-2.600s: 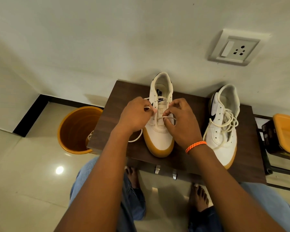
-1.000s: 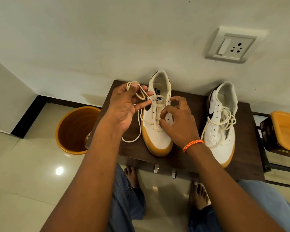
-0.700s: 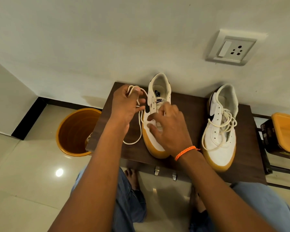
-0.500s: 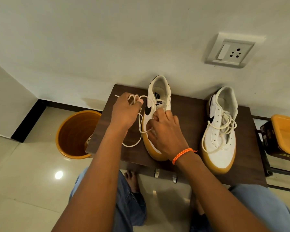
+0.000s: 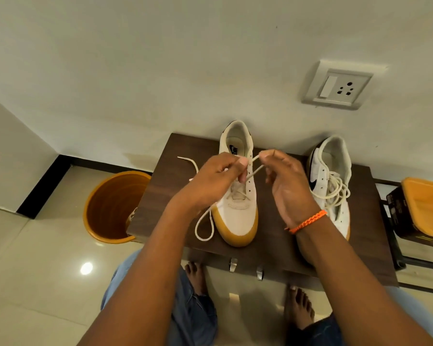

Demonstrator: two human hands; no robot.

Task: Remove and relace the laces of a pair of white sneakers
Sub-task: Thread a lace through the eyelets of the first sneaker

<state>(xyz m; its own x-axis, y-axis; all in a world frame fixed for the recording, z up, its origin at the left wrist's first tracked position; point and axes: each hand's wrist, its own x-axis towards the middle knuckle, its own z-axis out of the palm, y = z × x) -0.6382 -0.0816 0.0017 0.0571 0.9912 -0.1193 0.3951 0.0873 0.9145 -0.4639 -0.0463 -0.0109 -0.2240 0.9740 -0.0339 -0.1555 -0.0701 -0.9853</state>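
Cream lace: a round cream cotton shoelace [image 5: 251,171] is running taut between the two hands, above the upper eyelets of the near sneaker, slanting from low on the left up to the right.
Left hand: the left hand [image 5: 216,181] is pinching the lower part of that stretch with curled fingers; more of the lace is trailing out behind it, one tip lying toward the back-left of the shelf and a loop hanging near the front-left.
Right hand: the right hand [image 5: 285,183] is pinching the lace's upper end between thumb and forefinger, the other fingers loosely curled; an orange braided wristband [image 5: 308,222] is sitting on its wrist.
Near sneaker: the white leather sneaker with a gum-brown sole [image 5: 239,196] is standing mid-shelf, toe toward the front edge, heel against the wall, long axis front to back, directly below both hands.
Other sneaker: the second white sneaker [image 5: 331,181] is resting toward the right end, well apart from the hands, with laces lying loose on it.
Carrier: a dark brown wooden shelf [image 5: 273,243].
Deciding relation: the free eyelets are lying just under the right hand's end, so I reckon that hand is better placed for the coming threading.
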